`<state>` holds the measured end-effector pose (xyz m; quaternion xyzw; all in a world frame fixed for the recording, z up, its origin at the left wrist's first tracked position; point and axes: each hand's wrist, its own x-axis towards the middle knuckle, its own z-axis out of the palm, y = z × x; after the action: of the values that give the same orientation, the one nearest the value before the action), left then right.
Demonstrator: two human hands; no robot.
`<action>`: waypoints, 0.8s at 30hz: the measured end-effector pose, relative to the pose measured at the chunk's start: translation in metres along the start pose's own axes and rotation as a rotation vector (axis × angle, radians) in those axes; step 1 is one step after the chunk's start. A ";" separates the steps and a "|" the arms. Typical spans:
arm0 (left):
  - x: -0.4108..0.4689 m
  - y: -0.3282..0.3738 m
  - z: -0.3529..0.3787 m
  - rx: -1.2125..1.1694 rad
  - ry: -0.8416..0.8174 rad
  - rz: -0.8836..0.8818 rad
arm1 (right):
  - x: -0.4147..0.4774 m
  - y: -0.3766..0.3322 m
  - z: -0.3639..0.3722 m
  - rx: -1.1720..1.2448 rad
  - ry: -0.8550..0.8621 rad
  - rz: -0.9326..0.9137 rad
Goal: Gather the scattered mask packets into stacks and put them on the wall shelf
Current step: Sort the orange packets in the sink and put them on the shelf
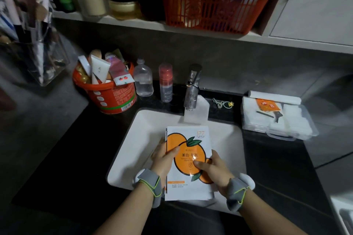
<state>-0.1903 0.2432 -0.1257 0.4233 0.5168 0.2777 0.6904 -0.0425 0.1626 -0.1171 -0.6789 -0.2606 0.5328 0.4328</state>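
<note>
Both forearms reached in from the bottom edge, over the white sink (133, 139) set in the dark tabletop (63, 158). Between them, a stack of mask packets (188, 160) hung above the basin, the left hand (164, 158) and right hand (215, 170) each clamping a side, thumbs on top. Squaring the stack seemed the step in hand; next, lifting it to the wall shelf (191, 30), crowded by a red basket (214, 4). How many packets lay beneath the top one could not be told.

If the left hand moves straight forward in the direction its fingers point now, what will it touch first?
The left hand holds the stack of mask packets over the sink, fingers pointing up and away. Straight on, it would probably meet the sink's far wall first, then the tap; depth is unclear.
</note>
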 end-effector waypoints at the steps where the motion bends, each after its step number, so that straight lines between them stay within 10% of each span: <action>1: -0.002 0.002 0.004 -0.008 -0.023 -0.004 | -0.002 -0.001 -0.002 0.018 0.013 0.005; 24: -0.050 0.036 0.179 0.210 -0.269 0.322 | -0.061 -0.012 -0.154 0.026 0.429 -0.550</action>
<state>-0.0339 0.1663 -0.0513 0.6029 0.3719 0.2701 0.6521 0.0868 0.0714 -0.0672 -0.6742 -0.3299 0.2446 0.6138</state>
